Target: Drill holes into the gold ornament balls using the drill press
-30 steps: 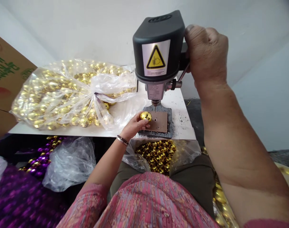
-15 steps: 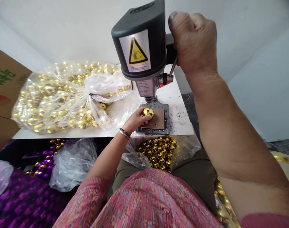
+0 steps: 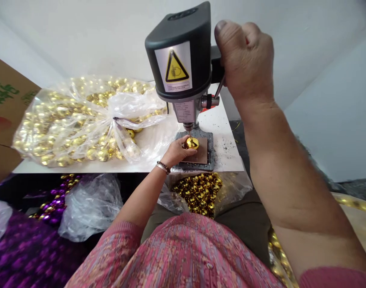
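Note:
My left hand grips a shiny gold faceted ball between thumb and fingers. The ball rests on a brown board that lies on the grey base of a drill press. Straight above the ball is the thin drill bit; whether its tip touches the ball I cannot tell. My right hand is closed at the feed lever on the machine's right side, and the part of the lever inside the fist is hidden.
Left of the press, a clear bag of gold balls covers much of the white table. Below its front edge sits an open bag of small gold balls. Purple balls and a cardboard box stand left. Dark shavings lie around the base.
My left hand and the gold ball have shifted slightly right under the bit, and the ball's face looks turned. My right fist stays at the lever, a little lower in view.

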